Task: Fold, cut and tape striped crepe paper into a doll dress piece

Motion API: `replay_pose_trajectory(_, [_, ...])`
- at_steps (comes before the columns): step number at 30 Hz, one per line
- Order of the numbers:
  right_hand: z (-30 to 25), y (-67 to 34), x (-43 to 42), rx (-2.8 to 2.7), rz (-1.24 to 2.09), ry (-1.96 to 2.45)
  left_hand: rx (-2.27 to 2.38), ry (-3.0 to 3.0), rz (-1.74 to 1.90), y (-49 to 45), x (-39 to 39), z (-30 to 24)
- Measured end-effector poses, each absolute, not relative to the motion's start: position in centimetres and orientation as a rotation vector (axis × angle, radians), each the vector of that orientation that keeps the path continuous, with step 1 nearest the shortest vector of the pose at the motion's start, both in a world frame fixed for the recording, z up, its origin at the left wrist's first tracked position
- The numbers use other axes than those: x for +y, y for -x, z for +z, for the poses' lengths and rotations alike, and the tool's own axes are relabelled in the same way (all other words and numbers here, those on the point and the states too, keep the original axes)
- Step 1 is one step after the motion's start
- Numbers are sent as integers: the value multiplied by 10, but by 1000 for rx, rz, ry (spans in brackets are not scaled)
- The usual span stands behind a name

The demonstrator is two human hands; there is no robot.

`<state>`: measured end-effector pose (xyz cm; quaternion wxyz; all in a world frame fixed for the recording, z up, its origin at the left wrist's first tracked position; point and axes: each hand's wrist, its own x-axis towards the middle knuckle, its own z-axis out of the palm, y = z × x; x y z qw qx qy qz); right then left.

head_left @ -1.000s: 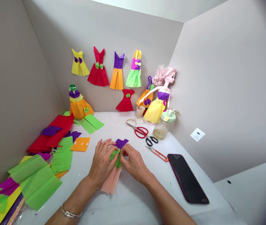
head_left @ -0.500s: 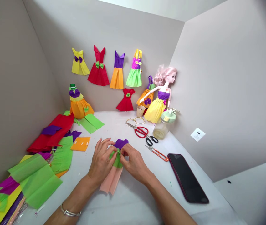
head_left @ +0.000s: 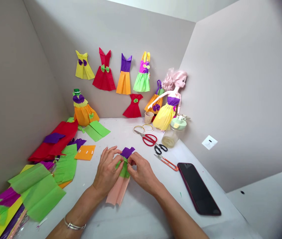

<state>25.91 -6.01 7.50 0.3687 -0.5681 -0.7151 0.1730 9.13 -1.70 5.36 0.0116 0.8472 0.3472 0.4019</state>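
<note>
Two hands, left hand [head_left: 107, 173] and right hand [head_left: 144, 175], fingers [head_left: 131, 160] pinched together on one crepe-paper doll dress [head_left: 118, 191] (purple, green, peach) over the white surface [head_left: 143, 212], the grip partly hidden; one pair of orange snips [head_left: 166, 162] lies near.

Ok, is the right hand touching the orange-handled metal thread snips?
Apart: the head view shows white tabletop between the right hand and the orange-handled thread snips.

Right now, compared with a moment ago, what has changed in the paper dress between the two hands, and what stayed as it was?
The green paper band on the paper dress now looks pinched narrower, and the peach skirt hangs more upright. The left hand and right hand keep hold. The red-handled scissors, phone and doll stayed put.
</note>
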Motion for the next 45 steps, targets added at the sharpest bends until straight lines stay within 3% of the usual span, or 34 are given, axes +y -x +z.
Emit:
replay_pose_trajectory(14, [61, -248, -58, -1933, 29, 1574, 1091, -2749, 1234, -97, -24, 61])
replay_pose_trajectory(45, [59, -248, -57, -1990, -48, 1677, 1130, -2818, 1181, -97, -23, 58])
